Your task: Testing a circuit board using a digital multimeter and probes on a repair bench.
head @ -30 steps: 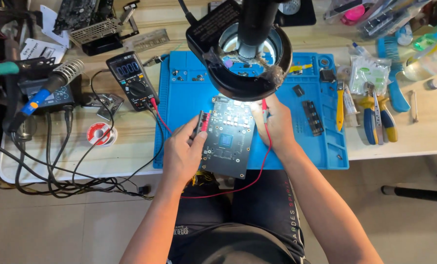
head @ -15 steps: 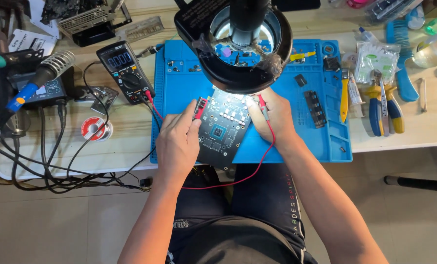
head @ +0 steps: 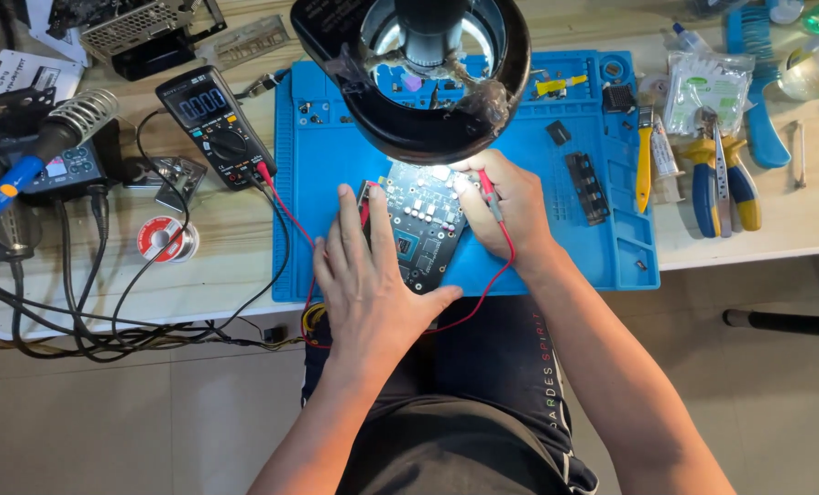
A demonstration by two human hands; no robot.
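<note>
Nearest the camera, the left hand (head: 368, 275) lies flat with its fingers (head: 359, 220) spread, pressing down on the near-left part of the dark circuit board (head: 423, 229) – it grips nothing that I can see, though a red-tipped probe seems to sit just under the fingertips at the board's left edge, too hidden to be sure. The board rests tilted on the blue work mat (head: 322, 192), at the middle of the desk (head: 217, 266), directly below the black ring-lit magnifier lamp (head: 418, 78).

The right hand (head: 510, 206) is curled, its fingers closed in a pen-like pinch on the red test probe (head: 487, 188), whose tip touches the brightly lit far edge of the board. The red lead (head: 501, 261) loops from it round the near side of the board and back toward the black multimeter (head: 212, 124), which stands at the mat's far-left corner with its screen lit.

The step in hand looks like a point-to-point measurement on the board – one hand steadying, the other probing. The next move would call for keeping the probe tip fixed on its small contact while the meter is read, without letting the board slide.

Further off lie a solder spool (head: 162, 238), a soldering station (head: 61, 170) and blue-and-yellow pliers (head: 721, 179).
</note>
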